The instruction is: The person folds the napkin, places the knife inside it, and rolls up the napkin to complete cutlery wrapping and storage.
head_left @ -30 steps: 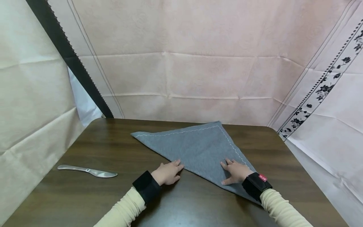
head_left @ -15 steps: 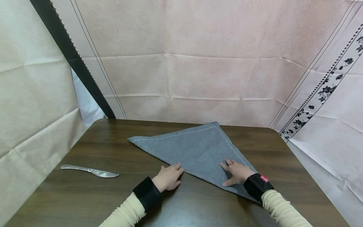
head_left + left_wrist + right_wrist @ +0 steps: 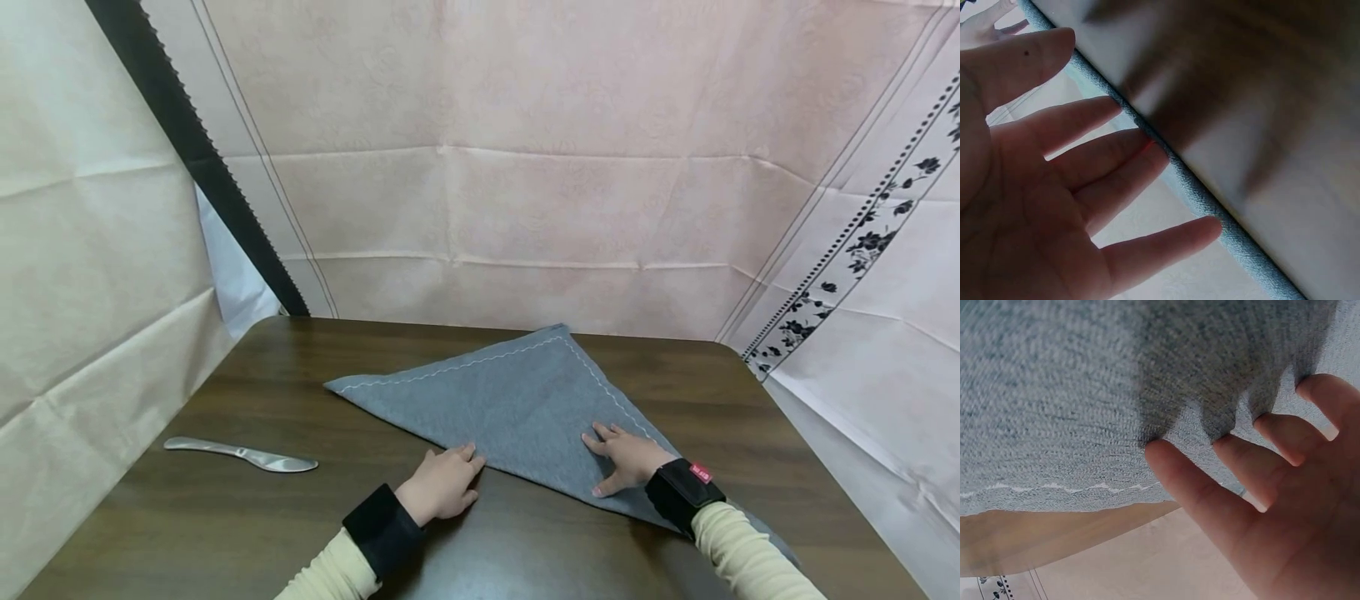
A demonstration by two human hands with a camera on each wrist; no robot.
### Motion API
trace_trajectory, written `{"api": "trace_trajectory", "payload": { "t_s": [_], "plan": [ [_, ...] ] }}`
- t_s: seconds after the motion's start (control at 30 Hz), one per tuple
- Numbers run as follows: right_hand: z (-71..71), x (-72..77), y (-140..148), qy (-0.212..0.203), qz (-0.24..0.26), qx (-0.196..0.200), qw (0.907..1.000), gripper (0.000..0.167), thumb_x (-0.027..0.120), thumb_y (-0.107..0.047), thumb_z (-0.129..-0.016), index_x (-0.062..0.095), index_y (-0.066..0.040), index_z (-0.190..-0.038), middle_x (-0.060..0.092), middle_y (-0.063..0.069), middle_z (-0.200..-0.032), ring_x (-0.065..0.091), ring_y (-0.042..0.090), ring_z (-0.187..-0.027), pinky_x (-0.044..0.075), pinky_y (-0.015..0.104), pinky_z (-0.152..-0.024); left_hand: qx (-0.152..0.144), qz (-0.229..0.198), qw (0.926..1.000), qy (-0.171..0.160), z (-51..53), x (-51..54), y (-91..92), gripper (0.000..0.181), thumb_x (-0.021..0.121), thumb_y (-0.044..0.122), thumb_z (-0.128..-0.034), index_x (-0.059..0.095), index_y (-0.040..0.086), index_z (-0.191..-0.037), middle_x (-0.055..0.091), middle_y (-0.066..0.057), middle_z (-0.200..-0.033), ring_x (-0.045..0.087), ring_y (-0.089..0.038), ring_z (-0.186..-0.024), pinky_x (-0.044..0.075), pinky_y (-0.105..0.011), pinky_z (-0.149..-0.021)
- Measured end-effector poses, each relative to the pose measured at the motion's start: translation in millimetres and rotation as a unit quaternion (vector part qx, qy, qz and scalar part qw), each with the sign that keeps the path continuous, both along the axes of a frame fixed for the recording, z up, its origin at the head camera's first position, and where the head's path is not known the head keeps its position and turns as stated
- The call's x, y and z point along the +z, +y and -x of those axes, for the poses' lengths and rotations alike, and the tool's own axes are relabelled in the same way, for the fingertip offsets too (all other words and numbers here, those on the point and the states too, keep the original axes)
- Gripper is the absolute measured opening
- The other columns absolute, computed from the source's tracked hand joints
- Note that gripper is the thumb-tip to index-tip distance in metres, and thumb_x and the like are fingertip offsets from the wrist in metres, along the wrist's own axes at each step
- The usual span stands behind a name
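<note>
A blue-grey cloth (image 3: 517, 400) lies folded in a triangle, its white stitching along the two far edges and its long folded edge towards the person. My left hand (image 3: 441, 483) touches that folded edge near its middle with spread fingertips; in the left wrist view the left hand (image 3: 1054, 187) shows its fingers nearly straight along the cloth's edge (image 3: 1244, 250). My right hand (image 3: 630, 458) rests on the cloth's right part, fingers spread. In the right wrist view the fingertips of the right hand (image 3: 1285, 487) press on the cloth (image 3: 1072, 412). The right forearm hides part of the right corner.
On the left of the brown wooden table (image 3: 247, 517) lies a silver knife (image 3: 242, 453), its blade pointing right. Behind the table hangs a pale pink sheet (image 3: 480, 208), with a floral-patterned strip (image 3: 870, 242) on the right.
The cloth has turned slightly counterclockwise: its left corner has come nearer the person and its top corner has shifted left. Its right corner now shows beyond the right forearm. The hands have barely moved.
</note>
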State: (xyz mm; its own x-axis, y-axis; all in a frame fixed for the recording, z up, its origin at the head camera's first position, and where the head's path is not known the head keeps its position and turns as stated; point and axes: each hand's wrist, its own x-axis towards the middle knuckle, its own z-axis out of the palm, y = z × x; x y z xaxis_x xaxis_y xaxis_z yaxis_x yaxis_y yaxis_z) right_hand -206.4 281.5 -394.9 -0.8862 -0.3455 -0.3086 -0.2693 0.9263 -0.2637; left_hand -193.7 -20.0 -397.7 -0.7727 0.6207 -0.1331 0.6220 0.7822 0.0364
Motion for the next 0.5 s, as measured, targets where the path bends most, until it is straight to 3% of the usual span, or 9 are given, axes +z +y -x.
{"api": "trace_trajectory", "payload": {
  "t_s": [0.5],
  "plan": [
    [-0.3,6.9,-1,-0.017,0.038,0.024,0.9989,0.083,0.078,-0.030,-0.069,0.040,-0.003,-0.136,0.025,0.023,-0.144,0.018,0.046,-0.130,0.022,0.058,-0.098,-0.008,-0.015,0.9998,-0.011,-12.9,5.0,-5.6,0.045,0.060,0.031,-0.0867,0.054,0.011,-0.126,0.048,-0.013,-0.131,0.047,-0.028,-0.117,0.042,-0.048,-0.086]
  ]
}}
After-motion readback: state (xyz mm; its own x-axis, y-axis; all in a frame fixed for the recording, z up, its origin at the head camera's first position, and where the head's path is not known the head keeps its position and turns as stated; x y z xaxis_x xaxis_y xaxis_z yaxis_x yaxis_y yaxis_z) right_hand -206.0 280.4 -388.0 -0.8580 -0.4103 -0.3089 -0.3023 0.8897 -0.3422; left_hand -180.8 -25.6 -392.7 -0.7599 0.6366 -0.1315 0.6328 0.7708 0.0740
